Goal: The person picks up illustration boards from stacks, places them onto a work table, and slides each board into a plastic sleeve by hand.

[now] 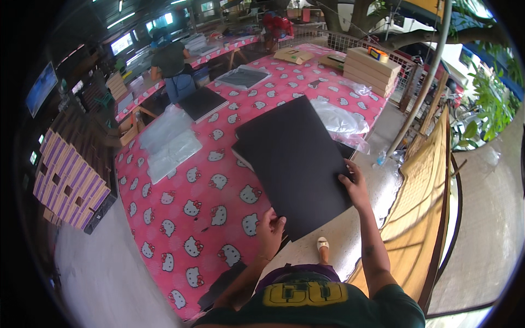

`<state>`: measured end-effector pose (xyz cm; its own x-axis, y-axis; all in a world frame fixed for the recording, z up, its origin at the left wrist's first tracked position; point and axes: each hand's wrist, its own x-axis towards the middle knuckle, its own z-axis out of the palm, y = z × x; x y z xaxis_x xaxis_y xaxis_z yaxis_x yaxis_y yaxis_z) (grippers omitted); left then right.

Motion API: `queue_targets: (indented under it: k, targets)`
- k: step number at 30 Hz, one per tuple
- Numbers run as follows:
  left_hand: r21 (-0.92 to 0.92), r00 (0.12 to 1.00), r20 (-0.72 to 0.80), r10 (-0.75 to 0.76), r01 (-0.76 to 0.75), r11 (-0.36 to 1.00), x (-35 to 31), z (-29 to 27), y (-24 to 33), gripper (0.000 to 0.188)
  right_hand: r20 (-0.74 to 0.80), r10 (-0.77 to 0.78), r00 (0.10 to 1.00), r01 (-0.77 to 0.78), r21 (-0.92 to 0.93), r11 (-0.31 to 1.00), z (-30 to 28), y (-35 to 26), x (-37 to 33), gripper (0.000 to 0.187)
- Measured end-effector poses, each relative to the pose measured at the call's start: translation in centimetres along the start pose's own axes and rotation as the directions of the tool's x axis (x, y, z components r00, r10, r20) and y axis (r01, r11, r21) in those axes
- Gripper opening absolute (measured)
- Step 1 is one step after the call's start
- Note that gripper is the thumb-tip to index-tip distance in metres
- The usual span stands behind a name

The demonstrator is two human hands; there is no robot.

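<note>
A large black sheet (306, 169), stiff and flat like card, is tilted in front of me over the table's right side. My right hand (356, 187) grips its right edge, thumb on top and fingers underneath. At its lower left corner, my left hand (271, 235) closes on the edge with thumb and fingers. Beneath the sheet, the pale edge of a black-topped stack (240, 157) shows on the left; how much of it I hold is hidden. Clear plastic sleeves (172, 147) lie to the left, and more clear plastic (339, 119) lies beyond the sheet on the right.
The table wears a pink cat-patterned cover (180, 218). On it lie another black-topped stack (201, 104), a plastic-wrapped dark pack (243, 77) and stacked brown boxes (369, 71) topped by a tape dispenser (378, 53). A person (170, 63) stands at the far left; piled cartons (71, 175) stand left.
</note>
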<state>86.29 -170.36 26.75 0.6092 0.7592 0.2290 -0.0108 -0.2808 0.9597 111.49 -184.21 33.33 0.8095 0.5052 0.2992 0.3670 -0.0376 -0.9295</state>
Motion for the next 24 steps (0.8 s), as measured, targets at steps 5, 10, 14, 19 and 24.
queue_targets:
  k: [5, 10, 14, 19, 24]
  targets:
    - [0.061, 0.969, -0.244, 0.042, -0.028, 0.998, 3.6, 4.6, 2.4, 0.049, 0.164, -0.080, 0.983, 0.090, -0.055, 0.994, 0.4, 4.6, 8.5, 0.058]
    - [0.176, 0.936, -0.351, 0.026, 0.039, 0.984, 7.2, 7.2, 0.9, 0.048, 0.392, -0.137, 0.910, 0.148, 0.001, 0.989, 1.3, 6.3, 16.1, 0.068]
    - [0.069, 0.904, -0.386, -0.184, 0.227, 0.972, 9.5, 9.8, 3.3, 0.043, 0.506, -0.141, 0.851, 0.195, -0.056, 0.979, 1.7, 8.7, 20.0, 0.072]
    - [0.083, 0.862, -0.447, -0.239, 0.306, 0.948, 11.2, 10.9, 0.5, 0.040, 0.619, -0.113, 0.777, 0.184, -0.052, 0.982, 2.8, 11.4, 22.0, 0.074]
    - [0.310, 0.832, -0.520, -0.194, 0.396, 0.864, 11.1, 11.1, -4.1, 0.040, 0.711, -0.110, 0.694, 0.207, -0.051, 0.977, 3.6, 14.4, 21.9, 0.071]
